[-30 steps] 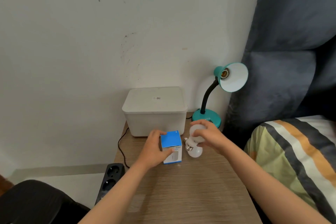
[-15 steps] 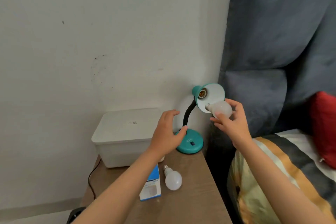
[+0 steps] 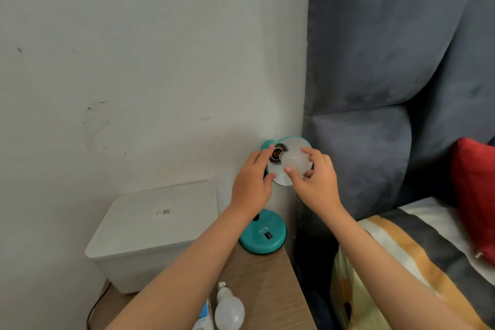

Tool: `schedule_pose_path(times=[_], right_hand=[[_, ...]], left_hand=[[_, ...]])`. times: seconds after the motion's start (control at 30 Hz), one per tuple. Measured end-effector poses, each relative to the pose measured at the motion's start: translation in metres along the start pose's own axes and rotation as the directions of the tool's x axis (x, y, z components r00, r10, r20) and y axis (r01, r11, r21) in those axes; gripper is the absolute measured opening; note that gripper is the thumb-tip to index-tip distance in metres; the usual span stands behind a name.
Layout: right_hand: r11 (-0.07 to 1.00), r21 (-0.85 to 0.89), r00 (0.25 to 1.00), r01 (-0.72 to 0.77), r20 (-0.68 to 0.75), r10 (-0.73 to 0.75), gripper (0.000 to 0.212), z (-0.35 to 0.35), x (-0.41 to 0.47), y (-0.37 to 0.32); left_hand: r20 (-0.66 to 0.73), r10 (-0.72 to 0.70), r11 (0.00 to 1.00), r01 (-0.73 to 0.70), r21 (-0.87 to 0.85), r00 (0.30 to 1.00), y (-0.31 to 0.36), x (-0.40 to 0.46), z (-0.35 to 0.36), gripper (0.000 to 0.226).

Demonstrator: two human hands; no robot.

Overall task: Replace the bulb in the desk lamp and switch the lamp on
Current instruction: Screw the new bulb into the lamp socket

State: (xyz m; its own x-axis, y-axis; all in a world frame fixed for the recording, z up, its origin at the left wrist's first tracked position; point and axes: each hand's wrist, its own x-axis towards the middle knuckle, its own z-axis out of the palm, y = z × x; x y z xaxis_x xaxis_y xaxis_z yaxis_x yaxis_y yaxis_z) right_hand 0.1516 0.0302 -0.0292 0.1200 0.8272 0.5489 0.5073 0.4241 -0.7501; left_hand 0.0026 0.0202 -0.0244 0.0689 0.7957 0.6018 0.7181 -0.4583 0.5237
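Two hands: both are working at the lamp head, head view only.
Left hand (image 3: 250, 182): fingers are curling around the rim of the teal metal lamp shade (image 3: 290, 143), probably bracing it so it does not swing.
Right hand (image 3: 317, 182): fingertips are pinching the frosted white round bulb (image 3: 294, 162), its base pointing into the brass socket (image 3: 277, 151).
Spare white bulb (image 3: 229, 312): lying on the wooden bedside table (image 3: 270, 289), probably the old one.
Teal round lamp base (image 3: 263, 233): its black switch (image 3: 268, 235) is waiting untouched.
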Motion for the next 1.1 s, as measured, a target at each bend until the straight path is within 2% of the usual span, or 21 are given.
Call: schedule_pose_path(times=[0.4,0.53,0.63,0.7,0.8,1.0,1.1], right_hand=[[0.999,0.032,1.000,-0.009,0.017,0.008,0.055,0.011,0.006,0.005],[0.997,-0.036,0.998,0.067,0.010,-0.066,0.045,0.013,0.005,0.005],[0.995,-0.049,0.996,0.085,0.040,-0.083,0.050,0.011,0.004,0.005],[0.995,-0.084,0.998,0.055,0.040,-0.052,0.051,0.008,0.005,0.003],[0.995,-0.069,0.998,-0.067,-0.017,0.066,0.053,0.007,0.008,-0.003],[0.996,-0.087,1.000,-0.001,0.007,0.002,0.060,0.013,0.004,-0.007],[0.994,-0.071,0.996,-0.085,-0.025,0.083,0.051,0.013,0.008,-0.007]], left_hand=[[-0.049,0.027,0.999,-0.028,-0.018,0.998,-0.004,-0.001,0.008,0.055],[-0.045,0.000,0.998,-0.003,-0.061,0.999,-0.005,0.002,0.005,0.054],[-0.045,-0.005,0.995,0.001,-0.096,0.999,-0.006,0.003,0.004,0.053],[-0.040,-0.002,0.994,-0.002,-0.107,0.999,-0.005,0.002,0.003,0.053],[-0.033,-0.008,0.993,0.004,-0.119,0.999,-0.005,0.003,0.003,0.053],[-0.025,-0.017,0.992,0.014,-0.127,1.000,-0.004,0.003,0.002,0.053],[-0.020,-0.029,0.990,0.026,-0.136,0.999,-0.003,0.003,0.002,0.052]])
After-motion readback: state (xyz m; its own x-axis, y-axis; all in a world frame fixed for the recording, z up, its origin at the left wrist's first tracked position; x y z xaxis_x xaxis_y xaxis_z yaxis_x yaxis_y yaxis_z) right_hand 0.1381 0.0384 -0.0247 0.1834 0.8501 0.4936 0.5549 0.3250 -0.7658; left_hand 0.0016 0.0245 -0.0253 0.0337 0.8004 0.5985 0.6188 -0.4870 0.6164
